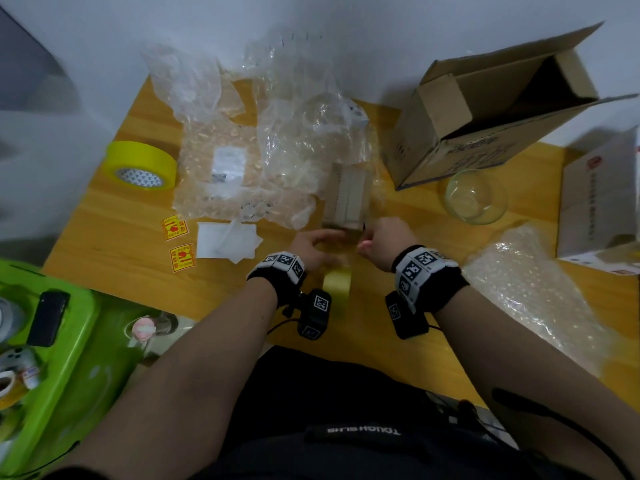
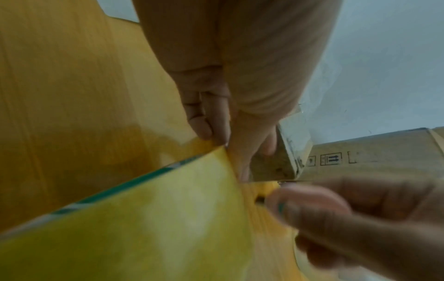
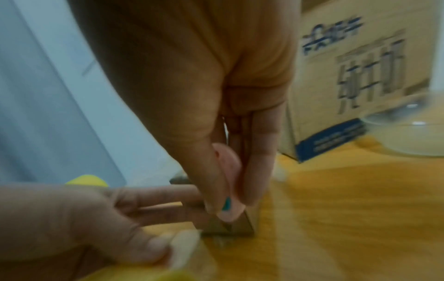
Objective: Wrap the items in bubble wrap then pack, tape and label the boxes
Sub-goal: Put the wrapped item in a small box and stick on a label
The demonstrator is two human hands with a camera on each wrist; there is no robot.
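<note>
A small cardboard box (image 1: 346,195) wrapped in clear film lies on the wooden table (image 1: 114,251) in front of me. My left hand (image 1: 317,242) grips a yellow tape roll (image 1: 337,282) just before the box, its fingers (image 3: 156,195) reaching to the box's near end (image 3: 230,226). A strip of tape runs from the roll (image 2: 144,218) toward the box (image 2: 271,165). My right hand (image 1: 384,240) pinches a small pink cutter (image 3: 228,161) with a teal mark, its tip down at the box's lower corner.
A second yellow tape roll (image 1: 140,164) sits at the left. Bubble wrap sheets (image 1: 277,133) lie behind the box, more bubble wrap (image 1: 533,292) at the right. An open carton (image 1: 485,116), a glass bowl (image 1: 476,197), a white box (image 1: 602,202), red-yellow stickers (image 1: 175,228) and a green bin (image 1: 52,358) surround the work spot.
</note>
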